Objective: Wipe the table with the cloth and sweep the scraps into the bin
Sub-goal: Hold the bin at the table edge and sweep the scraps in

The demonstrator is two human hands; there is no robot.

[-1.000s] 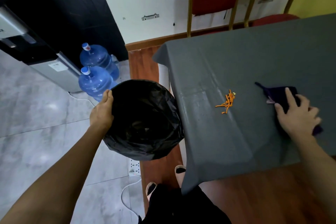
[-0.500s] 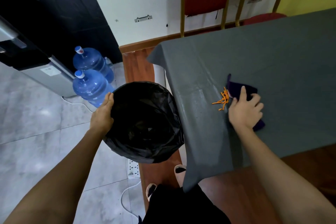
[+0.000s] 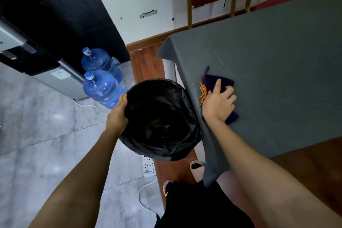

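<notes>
Scraps (image 3: pixel 202 93), thin orange sticks, lie bunched on the grey counter (image 3: pixel 277 61) just left of centre-right in the frame, close to the counter's left edge. They touch the left border of the purple cloth (image 3: pixel 212 81) and sit against the thumb side of the right hand (image 3: pixel 219 104). The little pile runs up and down the frame, roughly parallel to the counter edge, with single sticks splayed at odd angles.

That right hand lies flat on the cloth, fingers straight and pressing down. The cloth's long axis slants from upper left to lower right beneath the palm, and one pointed corner sticks out toward the top of the frame.

Left of the counter edge, below the scraps' level, is the bin (image 3: pixel 148 83), lined with a black bag, its mouth open. The left hand (image 3: pixel 118 114) grips its left rim.

Two blue water bottles (image 3: pixel 102 87) stand on the tiled floor at the left.
</notes>
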